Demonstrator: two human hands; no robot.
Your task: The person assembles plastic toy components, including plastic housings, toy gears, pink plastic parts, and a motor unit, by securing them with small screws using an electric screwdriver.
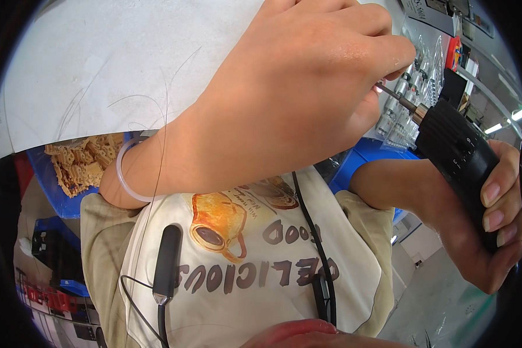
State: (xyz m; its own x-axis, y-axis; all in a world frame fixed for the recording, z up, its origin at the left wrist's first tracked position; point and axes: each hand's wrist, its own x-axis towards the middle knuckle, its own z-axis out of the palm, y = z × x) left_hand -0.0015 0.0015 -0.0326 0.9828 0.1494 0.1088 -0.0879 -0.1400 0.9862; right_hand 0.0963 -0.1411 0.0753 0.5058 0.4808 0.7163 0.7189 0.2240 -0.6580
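My right hand (503, 214) is wrapped round the dark body of an electric screwdriver (455, 148) at the right. Its thin metal bit (395, 94) points up and left, and the tip disappears between the thumb and curled fingers of my left hand (325, 75). That left hand is closed, its back toward me, above the white tabletop (127, 58). Whatever it pinches is hidden behind the fingers. A pale translucent band (123, 174) circles the left wrist.
A blue bin (55, 185) of small tan, perforated pieces (84, 162) stands below the table edge at left. Clear plastic trays (395, 119) with metallic parts lie at the right, above another blue bin (356, 162). A black cable (310, 217) hangs over my shirt.
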